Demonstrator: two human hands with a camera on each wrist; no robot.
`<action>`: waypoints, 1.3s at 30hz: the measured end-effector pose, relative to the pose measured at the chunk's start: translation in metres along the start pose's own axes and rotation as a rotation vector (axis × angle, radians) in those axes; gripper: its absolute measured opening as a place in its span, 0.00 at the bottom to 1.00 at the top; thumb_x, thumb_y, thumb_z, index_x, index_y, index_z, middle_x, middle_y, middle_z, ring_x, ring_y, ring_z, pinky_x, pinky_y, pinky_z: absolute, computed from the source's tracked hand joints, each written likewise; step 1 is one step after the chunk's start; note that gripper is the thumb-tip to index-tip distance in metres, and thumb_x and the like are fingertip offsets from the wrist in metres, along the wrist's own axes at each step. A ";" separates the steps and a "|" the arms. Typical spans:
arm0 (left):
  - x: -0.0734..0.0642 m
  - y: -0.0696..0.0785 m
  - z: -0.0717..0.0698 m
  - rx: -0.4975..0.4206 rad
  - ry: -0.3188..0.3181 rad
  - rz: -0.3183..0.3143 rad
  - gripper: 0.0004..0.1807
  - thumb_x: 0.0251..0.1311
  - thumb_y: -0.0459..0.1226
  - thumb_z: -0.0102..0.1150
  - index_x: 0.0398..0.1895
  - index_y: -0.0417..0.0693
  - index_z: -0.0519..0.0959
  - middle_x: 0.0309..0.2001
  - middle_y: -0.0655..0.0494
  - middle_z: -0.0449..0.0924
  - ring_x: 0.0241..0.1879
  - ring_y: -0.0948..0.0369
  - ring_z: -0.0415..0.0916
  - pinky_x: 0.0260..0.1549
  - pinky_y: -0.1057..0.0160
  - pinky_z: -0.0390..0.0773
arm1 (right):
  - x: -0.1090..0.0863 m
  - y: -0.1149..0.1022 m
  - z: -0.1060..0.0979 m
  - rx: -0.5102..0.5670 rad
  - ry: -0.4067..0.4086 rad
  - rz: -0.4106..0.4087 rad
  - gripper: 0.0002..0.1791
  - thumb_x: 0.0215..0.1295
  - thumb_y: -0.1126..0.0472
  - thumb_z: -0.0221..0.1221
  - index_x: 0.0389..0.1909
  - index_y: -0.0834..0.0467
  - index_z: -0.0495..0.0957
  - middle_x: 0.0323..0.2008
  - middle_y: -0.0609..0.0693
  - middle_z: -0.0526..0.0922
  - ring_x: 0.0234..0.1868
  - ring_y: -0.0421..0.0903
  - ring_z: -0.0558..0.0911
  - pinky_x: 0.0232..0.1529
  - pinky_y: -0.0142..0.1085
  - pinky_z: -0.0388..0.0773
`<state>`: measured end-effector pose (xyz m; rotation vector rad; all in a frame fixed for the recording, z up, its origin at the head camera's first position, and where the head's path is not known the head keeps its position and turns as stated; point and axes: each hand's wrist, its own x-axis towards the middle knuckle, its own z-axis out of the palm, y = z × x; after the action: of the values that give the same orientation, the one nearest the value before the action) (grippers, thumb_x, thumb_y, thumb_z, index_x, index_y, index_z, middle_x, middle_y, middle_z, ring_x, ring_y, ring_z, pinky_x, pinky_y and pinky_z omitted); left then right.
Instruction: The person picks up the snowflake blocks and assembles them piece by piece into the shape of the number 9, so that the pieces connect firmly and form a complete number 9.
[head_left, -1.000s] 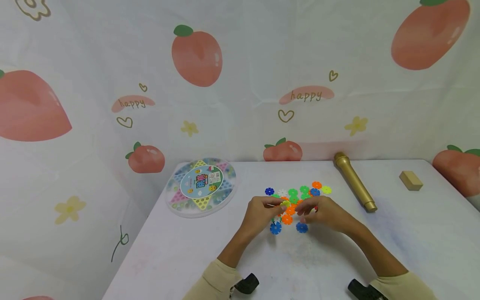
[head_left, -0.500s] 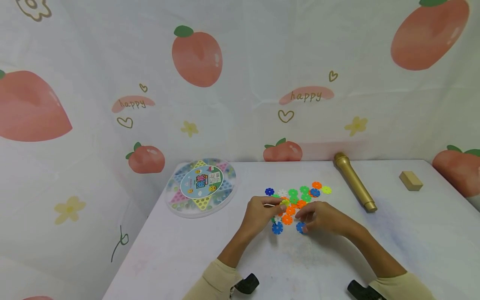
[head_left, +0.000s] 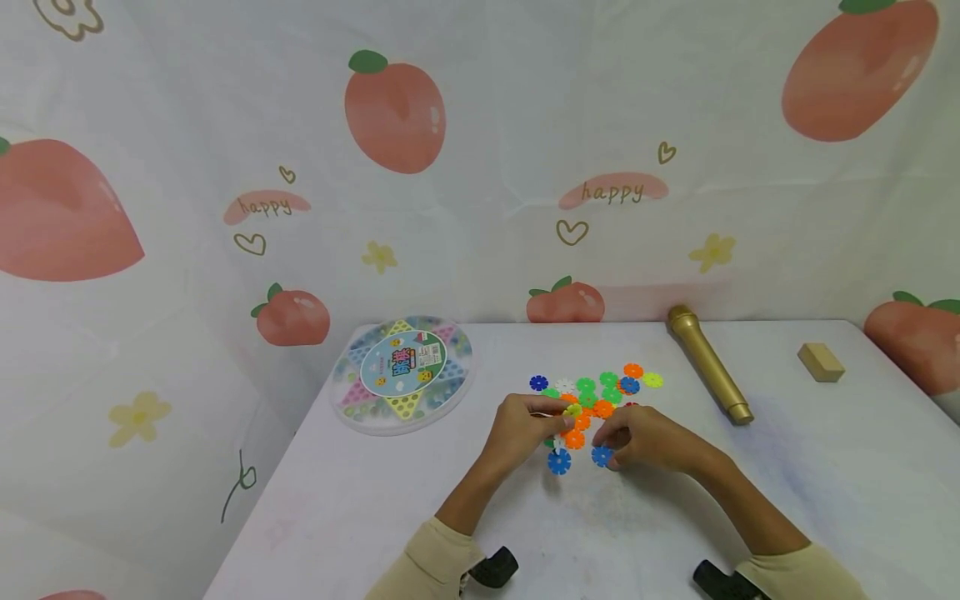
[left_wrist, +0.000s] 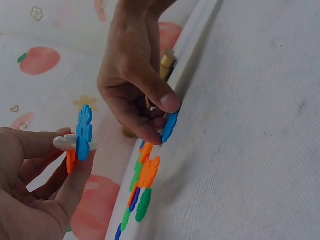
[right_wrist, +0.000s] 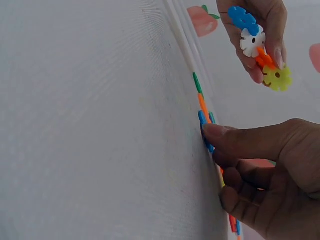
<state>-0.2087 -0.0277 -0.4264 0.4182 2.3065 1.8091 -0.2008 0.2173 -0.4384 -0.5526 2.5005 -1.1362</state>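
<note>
My left hand (head_left: 523, 427) pinches a short chain of interlocked plastic snowflake discs, raised above the table. In the right wrist view the chain runs from a blue disc (right_wrist: 242, 18) through a white disc (right_wrist: 251, 44) and an orange disc (right_wrist: 263, 58) to a yellow disc (right_wrist: 279, 77) by the thumb. Low at the tabletop, my right hand (head_left: 652, 437) pinches a separate blue snowflake disc (head_left: 602, 456) between thumb and fingers. Loose discs lie just behind both hands, among them a green disc (head_left: 586, 384) and an orange disc (head_left: 633, 371); some are partly hidden by the fingers.
A round Chinese checkers set (head_left: 403, 375) lies at the back left of the white table (head_left: 315, 517). To the right are a gold microphone (head_left: 708, 362) and a small wooden block (head_left: 821, 362). A fruit-printed curtain (head_left: 480, 225) hangs behind the table.
My right hand has come down and toward me to the blue disc and taken hold of it. The chain's blue end in my left hand has shifted slightly right and toward me.
</note>
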 end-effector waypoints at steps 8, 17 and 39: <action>0.000 -0.001 0.000 0.007 -0.003 0.004 0.12 0.65 0.38 0.73 0.47 0.41 0.92 0.37 0.52 0.92 0.36 0.61 0.88 0.39 0.67 0.85 | 0.002 -0.001 -0.001 -0.025 0.008 0.020 0.12 0.58 0.65 0.77 0.41 0.55 0.87 0.35 0.46 0.83 0.39 0.46 0.79 0.42 0.35 0.83; 0.001 -0.002 0.001 0.006 -0.019 -0.014 0.11 0.66 0.39 0.73 0.46 0.44 0.92 0.37 0.56 0.92 0.35 0.64 0.87 0.37 0.68 0.84 | -0.001 -0.001 -0.007 -0.037 0.064 -0.027 0.03 0.69 0.63 0.69 0.41 0.59 0.88 0.35 0.44 0.88 0.39 0.43 0.81 0.42 0.33 0.81; -0.001 0.000 0.002 0.067 -0.091 -0.059 0.11 0.67 0.38 0.71 0.48 0.43 0.91 0.40 0.58 0.90 0.34 0.66 0.85 0.38 0.67 0.85 | -0.005 -0.008 -0.017 0.201 0.154 -0.062 0.16 0.75 0.59 0.61 0.56 0.64 0.84 0.38 0.59 0.90 0.39 0.59 0.83 0.41 0.41 0.84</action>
<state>-0.2066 -0.0260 -0.4270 0.4282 2.2984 1.6545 -0.2031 0.2258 -0.4210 -0.5072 2.4700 -1.4848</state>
